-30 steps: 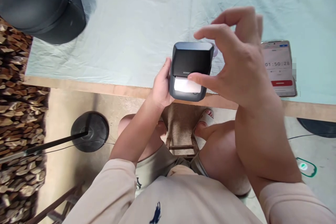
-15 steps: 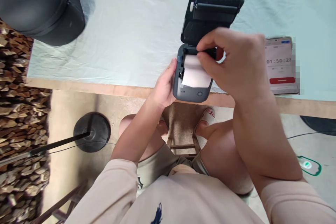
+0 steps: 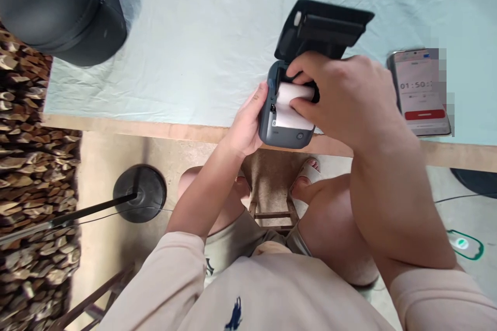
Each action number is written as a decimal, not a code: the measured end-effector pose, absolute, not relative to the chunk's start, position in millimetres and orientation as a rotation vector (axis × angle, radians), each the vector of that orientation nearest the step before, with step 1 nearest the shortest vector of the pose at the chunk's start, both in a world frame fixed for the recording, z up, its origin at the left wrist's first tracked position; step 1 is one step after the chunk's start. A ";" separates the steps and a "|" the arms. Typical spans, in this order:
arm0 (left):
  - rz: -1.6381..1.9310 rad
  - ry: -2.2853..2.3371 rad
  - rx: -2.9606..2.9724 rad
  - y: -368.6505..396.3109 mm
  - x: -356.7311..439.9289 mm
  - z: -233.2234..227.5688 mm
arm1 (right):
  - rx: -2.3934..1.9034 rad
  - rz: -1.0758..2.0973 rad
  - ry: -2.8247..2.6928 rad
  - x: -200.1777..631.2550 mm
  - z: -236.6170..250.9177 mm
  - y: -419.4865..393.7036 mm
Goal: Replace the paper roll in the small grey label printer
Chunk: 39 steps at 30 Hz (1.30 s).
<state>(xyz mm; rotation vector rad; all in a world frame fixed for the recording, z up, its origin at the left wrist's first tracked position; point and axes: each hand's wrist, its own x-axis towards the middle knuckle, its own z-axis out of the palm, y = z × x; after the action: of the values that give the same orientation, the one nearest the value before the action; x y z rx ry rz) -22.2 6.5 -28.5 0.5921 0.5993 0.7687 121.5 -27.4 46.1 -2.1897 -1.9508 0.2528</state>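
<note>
A dark label printer (image 3: pixel 286 139) is held at the near table edge, its lid (image 3: pixel 324 28) swung up and back. My left hand (image 3: pixel 247 123) grips its left side, thumb along the edge, with the other fingers hidden beneath. Inside the compartment sits a white paper roll (image 3: pixel 288 94), its loose end lying toward the front near the button. My right hand (image 3: pixel 345 98) reaches in from the right. Its thumb presses on the paper while the bent fingers go behind the roll, so the hand is closed around it. Part of the roll is covered by that hand.
To the right lies a phone (image 3: pixel 423 94) showing a running timer. A black rounded case (image 3: pixel 66 10) stands at the table's back left. Pale cloth (image 3: pixel 186 62) covers the table up to its wooden edge (image 3: pixel 147 131). A round black stand base (image 3: pixel 142 194) is on the floor.
My right thumb has moved down onto the paper and the fingers have gone deeper behind the roll, from a fingertip pinch at its top. The printer has shifted slightly right, its lid tilting.
</note>
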 end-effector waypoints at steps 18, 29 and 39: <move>0.847 0.785 0.647 10.7 -26.6 -30.5 | -1.474 0.568 -0.667 183.4 -0.3 -68.0; 0.991 0.754 0.584 9.6 -29.6 -29.6 | -2.245 0.148 -1.303 205.5 -31.2 -45.6; 0.994 0.727 0.551 9.9 -28.4 -28.4 | -2.228 -0.020 -1.653 132.3 10.9 -22.7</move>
<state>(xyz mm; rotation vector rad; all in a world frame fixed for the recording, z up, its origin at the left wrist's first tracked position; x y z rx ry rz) -28.4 9.9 -28.4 0.5510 0.7266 0.9940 132.3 -22.7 10.9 -2.2281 -1.6529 -0.0200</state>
